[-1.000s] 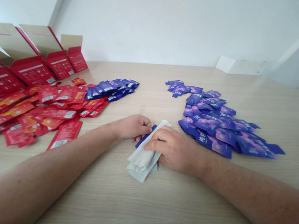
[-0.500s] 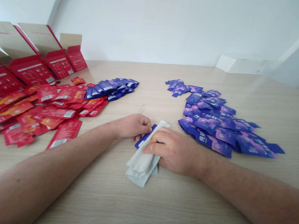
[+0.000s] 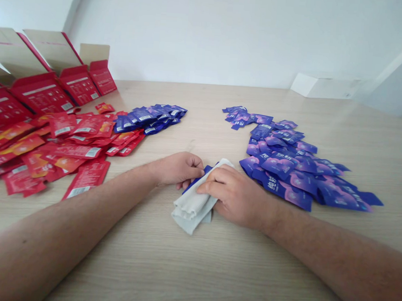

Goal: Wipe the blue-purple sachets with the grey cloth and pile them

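At the middle of the table, my left hand [image 3: 185, 168] pinches the edge of a blue sachet [image 3: 192, 185]. Most of that sachet is hidden under a folded white cloth [image 3: 190, 205]. My right hand [image 3: 234, 194] is closed on the cloth, pressing it against the sachet. The cloth's loose lower end fans out towards me over the table. Just right of my right hand lies a heap of blue and purple sachets [image 3: 282, 163]. Beyond my left hand is a smaller pile of blue sachets [image 3: 148, 117], their barcoded sides up.
Red and orange sachets [image 3: 63, 145] are heaped at the left, beside my left forearm. Behind them stand several red cardboard boxes [image 3: 43, 94] with flaps open. A white box [image 3: 325, 87] sits by the wall at the back right of the wooden table [image 3: 192, 278].
My right hand has slid the cloth slightly up and to the right along the sachet. My left hand has stayed in place on the sachet's edge.
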`<state>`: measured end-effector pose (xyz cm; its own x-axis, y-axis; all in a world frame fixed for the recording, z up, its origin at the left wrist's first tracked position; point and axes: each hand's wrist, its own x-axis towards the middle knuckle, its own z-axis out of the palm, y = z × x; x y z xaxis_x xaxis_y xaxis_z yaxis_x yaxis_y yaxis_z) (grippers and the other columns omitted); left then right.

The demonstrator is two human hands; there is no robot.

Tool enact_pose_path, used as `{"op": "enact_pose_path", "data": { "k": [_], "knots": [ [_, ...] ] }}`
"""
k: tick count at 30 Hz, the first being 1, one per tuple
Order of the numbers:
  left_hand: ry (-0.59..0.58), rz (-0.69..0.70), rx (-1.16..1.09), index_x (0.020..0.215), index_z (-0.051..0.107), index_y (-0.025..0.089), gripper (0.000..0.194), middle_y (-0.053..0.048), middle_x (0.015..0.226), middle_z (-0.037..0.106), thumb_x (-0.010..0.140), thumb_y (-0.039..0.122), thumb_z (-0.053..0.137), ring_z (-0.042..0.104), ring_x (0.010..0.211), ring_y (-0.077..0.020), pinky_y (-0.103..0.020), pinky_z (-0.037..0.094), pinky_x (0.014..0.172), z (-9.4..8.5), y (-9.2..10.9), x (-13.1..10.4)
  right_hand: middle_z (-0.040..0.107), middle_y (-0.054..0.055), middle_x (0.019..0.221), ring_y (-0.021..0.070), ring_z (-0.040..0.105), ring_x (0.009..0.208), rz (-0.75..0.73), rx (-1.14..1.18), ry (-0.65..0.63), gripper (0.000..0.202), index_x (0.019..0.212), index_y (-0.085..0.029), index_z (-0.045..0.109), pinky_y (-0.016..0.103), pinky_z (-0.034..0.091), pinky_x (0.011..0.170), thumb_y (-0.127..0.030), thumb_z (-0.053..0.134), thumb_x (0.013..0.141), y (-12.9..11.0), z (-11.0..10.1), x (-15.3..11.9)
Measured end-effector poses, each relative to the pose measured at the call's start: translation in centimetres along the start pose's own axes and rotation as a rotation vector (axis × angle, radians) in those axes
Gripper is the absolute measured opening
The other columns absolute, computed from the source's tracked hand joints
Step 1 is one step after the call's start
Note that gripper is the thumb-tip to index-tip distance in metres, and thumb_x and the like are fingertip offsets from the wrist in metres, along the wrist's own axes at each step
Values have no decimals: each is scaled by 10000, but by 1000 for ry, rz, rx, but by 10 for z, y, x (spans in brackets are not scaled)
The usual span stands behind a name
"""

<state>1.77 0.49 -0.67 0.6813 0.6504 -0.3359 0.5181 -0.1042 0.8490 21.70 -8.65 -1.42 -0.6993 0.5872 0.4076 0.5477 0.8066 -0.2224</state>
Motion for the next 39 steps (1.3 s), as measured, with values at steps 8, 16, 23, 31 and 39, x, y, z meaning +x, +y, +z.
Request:
{"op": "enact_pose_path", "data": {
  "k": [8, 16, 23, 31, 39],
  "knots": [
    [-20, 10, 8, 785, 583, 184, 190, 54, 503, 555, 847, 363, 579, 529, 401, -89, -162, 381, 334, 0, 2, -1, 639, 77, 994, 220, 549, 996, -113, 6, -56, 213, 1066, -197, 696, 385, 453, 931, -173, 612, 872, -6, -1, 0],
    [-4, -2, 0, 795, 592, 185, 161, 59, 504, 553, 844, 338, 573, 509, 388, -80, -157, 368, 328, 1, 2, -1, 643, 81, 1002, 225, 548, 988, -27, 14, 0, 295, 1110, -183, 684, 394, 466, 907, -104, 610, 835, -2, 0, 0],
    [-4, 1, 6, 814, 594, 187, 174, 53, 514, 562, 860, 349, 552, 525, 399, -87, -159, 380, 334, 0, 0, -1, 641, 81, 1001, 224, 546, 998, -23, 7, -5, 281, 1109, -185, 684, 391, 463, 918, -120, 592, 852, -3, 0, 1],
    [-26, 18, 18, 812, 595, 172, 193, 42, 510, 567, 861, 356, 562, 539, 409, -90, -161, 403, 355, -1, 0, -1, 648, 74, 988, 215, 554, 995, -115, 35, -42, 222, 1093, -198, 690, 389, 454, 942, -201, 604, 887, -5, 0, 0],
    [-10, 7, 6, 813, 602, 183, 170, 51, 509, 565, 856, 342, 560, 524, 395, -84, -159, 383, 349, 0, -1, -1, 636, 81, 987, 223, 553, 988, -12, 10, -2, 271, 1097, -186, 685, 389, 466, 903, -123, 599, 849, -1, -2, 0]
  ]
}}
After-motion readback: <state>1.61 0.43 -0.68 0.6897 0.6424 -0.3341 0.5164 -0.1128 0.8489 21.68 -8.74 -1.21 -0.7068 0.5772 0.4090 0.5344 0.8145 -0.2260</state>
